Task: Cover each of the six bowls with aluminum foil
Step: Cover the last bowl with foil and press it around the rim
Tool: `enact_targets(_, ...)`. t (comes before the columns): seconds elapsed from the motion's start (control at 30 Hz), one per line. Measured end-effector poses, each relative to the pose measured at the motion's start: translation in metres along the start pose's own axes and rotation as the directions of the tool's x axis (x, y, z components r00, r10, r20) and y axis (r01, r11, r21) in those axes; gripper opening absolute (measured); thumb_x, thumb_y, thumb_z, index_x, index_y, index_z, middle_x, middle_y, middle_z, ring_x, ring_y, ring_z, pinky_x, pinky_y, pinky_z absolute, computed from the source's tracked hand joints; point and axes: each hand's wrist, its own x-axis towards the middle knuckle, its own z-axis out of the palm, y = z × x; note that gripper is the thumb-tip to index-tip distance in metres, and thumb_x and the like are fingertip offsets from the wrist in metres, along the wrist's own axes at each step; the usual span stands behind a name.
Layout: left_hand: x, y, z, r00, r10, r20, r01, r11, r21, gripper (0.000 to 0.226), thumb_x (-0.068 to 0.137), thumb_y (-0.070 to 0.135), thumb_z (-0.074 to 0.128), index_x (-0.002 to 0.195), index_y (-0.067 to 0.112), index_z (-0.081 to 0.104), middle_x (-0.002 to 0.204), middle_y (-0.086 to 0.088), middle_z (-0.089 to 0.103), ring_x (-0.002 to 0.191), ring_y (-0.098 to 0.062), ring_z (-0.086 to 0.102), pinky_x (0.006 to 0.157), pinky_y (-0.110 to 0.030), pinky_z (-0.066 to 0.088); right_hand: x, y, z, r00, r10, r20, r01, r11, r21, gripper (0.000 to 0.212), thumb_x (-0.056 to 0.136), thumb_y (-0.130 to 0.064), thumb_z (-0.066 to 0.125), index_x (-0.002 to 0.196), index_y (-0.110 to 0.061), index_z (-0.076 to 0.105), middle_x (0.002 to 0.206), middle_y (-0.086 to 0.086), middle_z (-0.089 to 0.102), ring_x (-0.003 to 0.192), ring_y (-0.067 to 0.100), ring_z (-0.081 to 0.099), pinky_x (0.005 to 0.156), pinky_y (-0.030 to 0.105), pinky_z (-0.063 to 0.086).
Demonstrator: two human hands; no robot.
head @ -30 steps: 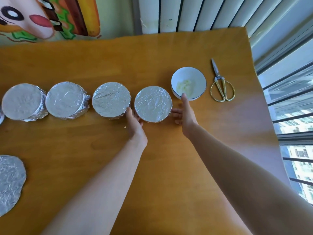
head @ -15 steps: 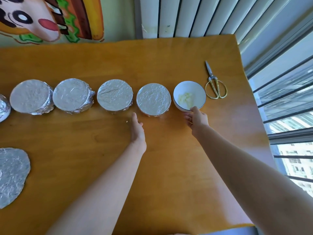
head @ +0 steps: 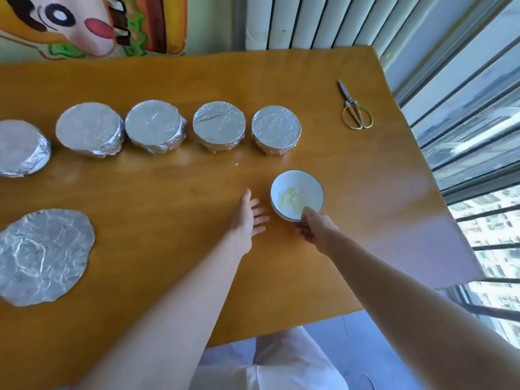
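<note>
The open bowl [head: 297,190] is standing upright on the tabletop [head: 360,198], its mouth facing straight up. It is round, so no long axis is showing. It is sitting in front of the row, on the near side of the rightmost covered bowl [head: 276,128] and apart from it. A small heap of pale yellowish bits [head: 289,197] is lying on its white inside, and a thin dark line is running round the rim.

The right hand [head: 315,229] is grasping the bowl at its near edge. The thumb [head: 307,213] is hooking over the rim into the bowl while the curled fingers [head: 300,231] are wrapping under the outer wall, so the grip is closing narrowly on just that part of the rim. The left hand [head: 247,218] is lying released just left of the bowl, fingers straight and slightly spread, their tips near the bowl's wall; whether they are touching it cannot be told.

Five foil-covered bowls [head: 154,125] are standing in a line across the far half of the tabletop, the leftmost cut by the frame edge. A loose foil sheet [head: 45,254] is lying flat at the near left, roughly oval, its longer stretch running from near left to far right. Scissors [head: 356,108] are lying closed at the far right, blades pointing away from the person.
</note>
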Motion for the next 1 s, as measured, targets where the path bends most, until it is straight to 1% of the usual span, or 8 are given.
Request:
enact_targets(0.23, -0.05, -0.015, -0.117, 0.997, 0.075, 0.012, -0.076, 0.99, 0.117, 0.038, 0.106, 0.046, 0.032, 0.13, 0.022, 0.049, 0.103, 0.007, 0.059, 0.102, -0.02, 0.064, 0.093, -0.04, 0.05, -0.055, 0.042, 0.11, 0.992, -0.081, 0.092, 0.078, 0.996, 0.031, 0.016, 0.088, -0.012, 0.04, 0.094, -0.011, 0.055, 0.071, 0.009, 0.061, 0.056, 0.016, 0.05, 0.057, 0.027, 0.038)
enact_targets(0.4, -0.065, -0.026, -0.204, 0.994, 0.107, -0.016, -0.102, 0.976, 0.193, 0.035, 0.106, 0.042, 0.034, 0.128, 0.022, 0.052, 0.114, 0.002, 0.065, 0.096, -0.015, 0.064, 0.084, -0.033, 0.05, -0.084, 0.054, 0.181, 0.985, -0.065, 0.159, 0.062, 0.998, 0.024, 0.014, 0.087, -0.011, 0.041, 0.091, -0.01, 0.055, 0.072, 0.01, 0.06, 0.058, 0.017, 0.051, 0.058, 0.027, 0.041)
enact_targets(0.5, -0.071, -0.03, -0.253, 0.973, 0.185, -0.137, -0.157, 0.969, 0.193, 0.031, 0.105, 0.032, 0.041, 0.125, 0.016, 0.058, 0.113, -0.004, 0.067, 0.086, -0.013, 0.063, 0.074, -0.029, 0.047, -0.098, 0.058, 0.218, 0.976, -0.051, 0.213, 0.047, 0.999, 0.021, 0.016, 0.088, -0.012, 0.044, 0.098, -0.007, 0.056, 0.074, 0.01, 0.062, 0.061, 0.018, 0.052, 0.059, 0.028, 0.041)
enact_targets(0.6, -0.073, -0.037, -0.304, 0.898, 0.27, -0.349, -0.22, 0.96, 0.176, 0.024, 0.1, 0.025, 0.05, 0.113, 0.011, 0.066, 0.099, -0.005, 0.071, 0.075, -0.013, 0.062, 0.068, -0.028, 0.045, -0.106, 0.062, 0.249, 0.973, -0.071, 0.217, 0.059, 0.996, 0.063, 0.029, 0.094, -0.035, 0.05, 0.106, -0.01, 0.057, 0.08, 0.01, 0.067, 0.063, 0.019, 0.056, 0.059, 0.029, 0.043)
enact_targets(0.67, -0.074, -0.045, -0.335, 0.821, 0.317, -0.474, -0.254, 0.948, 0.194, 0.017, 0.097, 0.024, 0.054, 0.097, 0.014, 0.068, 0.087, -0.002, 0.072, 0.071, -0.015, 0.062, 0.073, -0.03, 0.049, -0.112, 0.065, 0.265, 0.977, -0.066, 0.203, 0.04, 0.991, 0.13, 0.046, 0.094, -0.053, 0.042, 0.103, -0.01, 0.057, 0.085, 0.012, 0.069, 0.061, 0.021, 0.057, 0.057, 0.028, 0.041)
enact_targets(0.73, -0.078, -0.053, -0.36, 0.739, 0.348, -0.577, -0.249, 0.937, 0.246, 0.016, 0.097, 0.021, 0.053, 0.09, 0.017, 0.066, 0.08, 0.002, 0.068, 0.076, -0.02, 0.063, 0.078, -0.034, 0.051, -0.12, 0.072, 0.281, 0.976, -0.06, 0.207, 0.033, 0.99, 0.135, 0.053, 0.096, -0.05, 0.028, 0.099, -0.006, 0.059, 0.087, 0.016, 0.069, 0.06, 0.022, 0.056, 0.054, 0.027, 0.039)
enact_targets(0.87, -0.085, -0.061, -0.4, 0.574, 0.314, -0.756, -0.153, 0.948, 0.278, 0.027, 0.097, 0.02, 0.055, 0.122, 0.01, 0.058, 0.114, -0.008, 0.063, 0.099, -0.027, 0.061, 0.082, -0.035, 0.049, -0.135, 0.089, 0.327, 0.951, -0.067, 0.301, 0.095, 0.992, -0.078, 0.038, 0.098, -0.029, 0.032, 0.1, -0.004, 0.062, 0.085, 0.016, 0.068, 0.055, 0.019, 0.056, 0.051, 0.025, 0.039)
enact_targets(1.0, -0.077, -0.056, -0.432, 0.554, 0.237, -0.798, -0.048, 0.966, 0.254, 0.054, 0.095, 0.029, 0.062, 0.143, 0.011, 0.045, 0.14, -0.015, 0.046, 0.123, -0.033, 0.052, 0.099, -0.043, 0.045, -0.133, 0.086, 0.371, 0.936, -0.147, 0.32, 0.232, 0.941, -0.247, 0.037, 0.093, -0.035, 0.061, 0.11, -0.002, 0.06, 0.079, 0.012, 0.065, 0.052, 0.017, 0.052, 0.049, 0.026, 0.041)
